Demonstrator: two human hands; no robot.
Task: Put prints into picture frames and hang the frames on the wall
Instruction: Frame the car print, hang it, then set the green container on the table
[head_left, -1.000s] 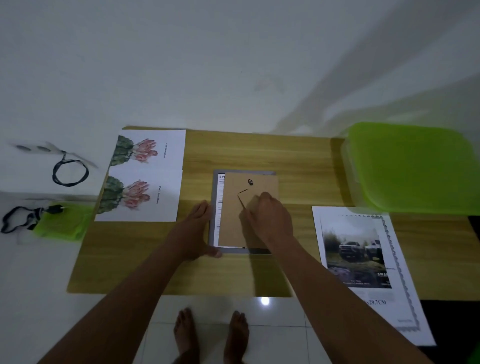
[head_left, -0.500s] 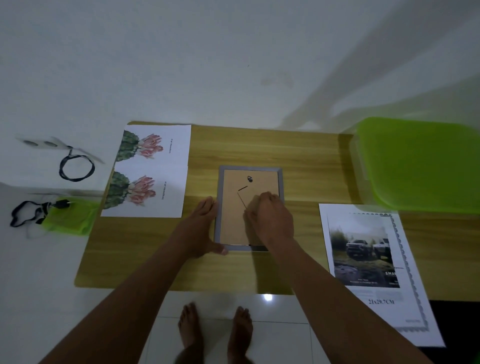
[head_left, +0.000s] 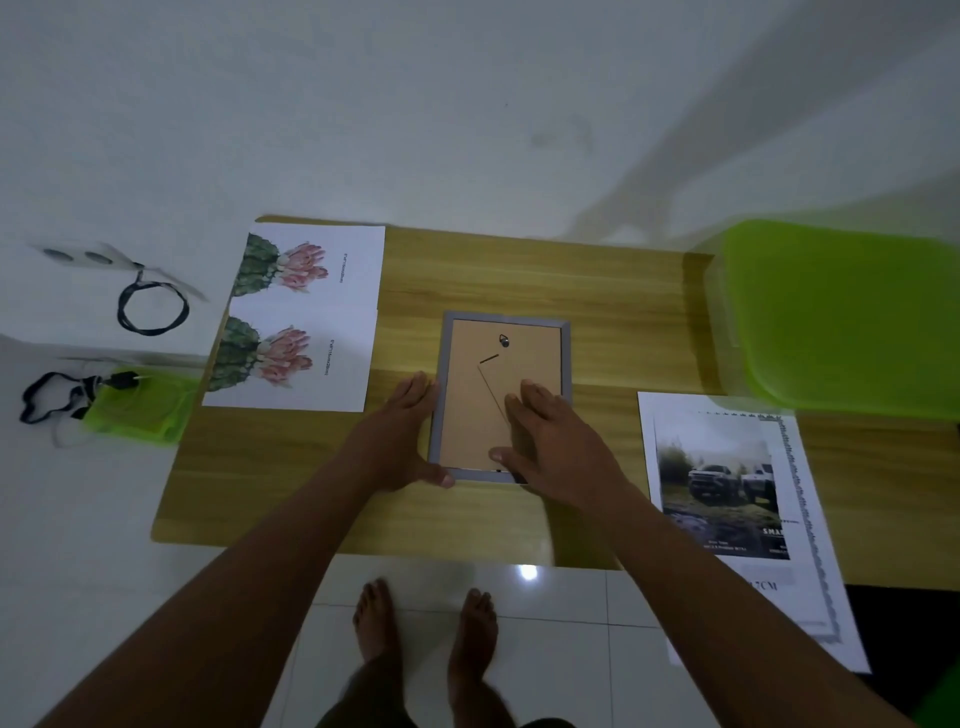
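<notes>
A grey rectangular picture frame (head_left: 506, 397) lies face down in the middle of the light wooden table (head_left: 571, 291), its brown backing board up. The left hand (head_left: 400, 436) lies open against the frame's left edge, thumb at the near corner. The right hand (head_left: 550, 441) rests flat, fingers spread, apparently pressing the backing. A cactus-flower print (head_left: 306, 317) lies left, a truck print (head_left: 727, 488) right.

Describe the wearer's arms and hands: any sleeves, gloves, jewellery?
Both forearms are bare to the frame edge: no sleeves in view. Left hand and right hand have no gloves, and no rings, watch or bands are visible. Feet below are bare too.
</notes>
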